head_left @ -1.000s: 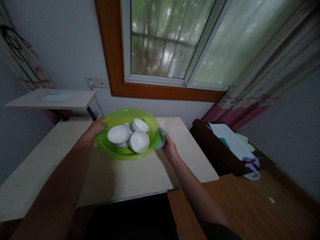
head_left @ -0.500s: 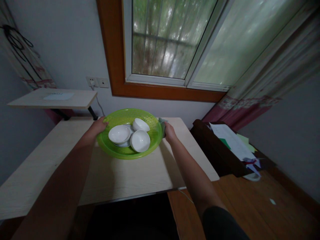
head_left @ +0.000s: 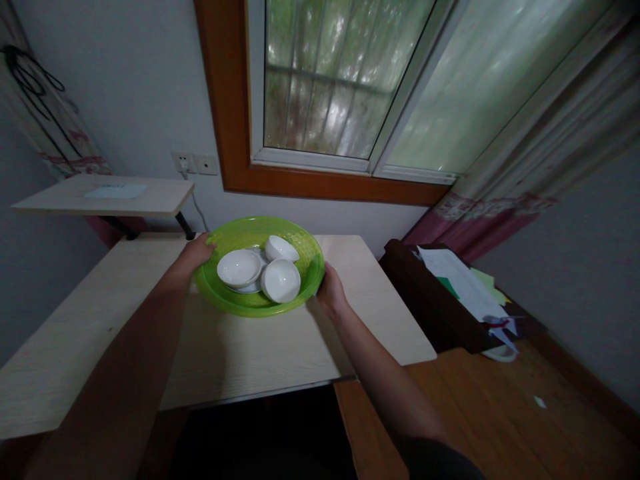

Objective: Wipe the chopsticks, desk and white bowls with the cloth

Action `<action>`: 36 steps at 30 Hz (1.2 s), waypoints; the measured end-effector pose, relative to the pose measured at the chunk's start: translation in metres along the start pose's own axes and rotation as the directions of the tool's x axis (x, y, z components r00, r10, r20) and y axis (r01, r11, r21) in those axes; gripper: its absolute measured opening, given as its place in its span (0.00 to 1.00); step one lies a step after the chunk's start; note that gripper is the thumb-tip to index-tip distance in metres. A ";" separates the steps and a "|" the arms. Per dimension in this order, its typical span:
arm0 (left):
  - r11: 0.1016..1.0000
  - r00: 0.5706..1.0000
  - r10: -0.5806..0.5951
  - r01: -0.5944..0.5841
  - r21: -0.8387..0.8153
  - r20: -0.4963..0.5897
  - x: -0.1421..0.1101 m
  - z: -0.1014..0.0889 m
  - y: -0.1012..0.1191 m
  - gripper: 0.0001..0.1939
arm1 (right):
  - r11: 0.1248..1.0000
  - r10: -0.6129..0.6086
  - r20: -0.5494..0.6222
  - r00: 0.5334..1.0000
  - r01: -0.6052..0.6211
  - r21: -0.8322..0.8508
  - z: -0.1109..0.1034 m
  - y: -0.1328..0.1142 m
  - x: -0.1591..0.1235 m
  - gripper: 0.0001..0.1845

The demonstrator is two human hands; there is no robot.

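A translucent green plastic basin (head_left: 245, 231) is held tilted above the table. My left hand (head_left: 197, 253) is closed on its left rim, thumb over the edge. My right hand (head_left: 331, 290) is at the right rim, fingers curled behind and under the basin wall and mostly hidden. A darker patch, probably the grey-green cloth (head_left: 315, 266), shows through the wall there. Inside the basin are three white bowls: one at left (head_left: 239, 268), one at the back (head_left: 281, 249) and one in front (head_left: 281, 281). Under them lies a white plate (head_left: 250, 288), partly covered.
The pale wooden table (head_left: 280, 347) spreads beneath the basin. A raised shelf (head_left: 165, 197) with a paper (head_left: 116, 191) stands at the back left. Behind are a wall socket (head_left: 194, 163) and a window (head_left: 325, 87). Right of the table, a dark box-like piece (head_left: 415, 287) bears papers (head_left: 463, 283).
My right hand has moved from outside the right rim, where the cloth showed plainly, inward and down under the basin's edge. The cloth is now mostly hidden. My left hand and the bowls stay put.
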State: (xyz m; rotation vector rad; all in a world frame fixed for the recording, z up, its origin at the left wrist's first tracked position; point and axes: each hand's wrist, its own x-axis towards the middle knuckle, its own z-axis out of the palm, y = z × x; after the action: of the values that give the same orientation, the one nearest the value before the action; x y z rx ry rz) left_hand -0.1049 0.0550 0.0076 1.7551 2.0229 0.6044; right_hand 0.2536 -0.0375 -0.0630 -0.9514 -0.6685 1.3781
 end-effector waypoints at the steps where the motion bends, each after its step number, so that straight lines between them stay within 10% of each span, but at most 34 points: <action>1: 1.000 1.000 -0.021 0.021 0.008 0.001 0.001 0.000 -0.001 0.25 | 1.000 -0.007 0.008 1.000 0.007 0.006 -0.001 0.001 -0.002 0.20; 9: 0.998 0.998 -0.062 0.062 0.002 0.016 0.002 0.002 -0.004 0.23 | 0.997 0.048 -0.213 0.976 -0.060 -0.048 -0.002 -0.006 0.039 0.10; 17: 0.995 0.996 -0.088 0.089 -0.038 0.012 0.006 0.004 -0.007 0.26 | 0.991 0.046 -0.184 0.982 -0.068 -0.113 0.008 -0.027 0.081 0.10; 31: 0.996 0.996 -0.081 0.082 0.033 -0.027 0.011 0.018 -0.026 0.27 | 0.995 -0.083 -0.217 0.973 0.094 0.041 -0.007 0.021 0.002 0.14; 36: 0.996 0.996 -0.087 0.088 0.027 -0.031 0.014 0.021 -0.029 0.27 | 0.995 0.001 -0.269 0.963 0.025 0.093 -0.001 0.004 0.014 0.11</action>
State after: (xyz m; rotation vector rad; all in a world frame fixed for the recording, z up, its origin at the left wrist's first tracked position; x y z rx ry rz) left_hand -0.1192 0.0664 -0.0262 1.6726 2.1263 0.5794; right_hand 0.2542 -0.0245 -0.0686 -1.0327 -0.3992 1.2302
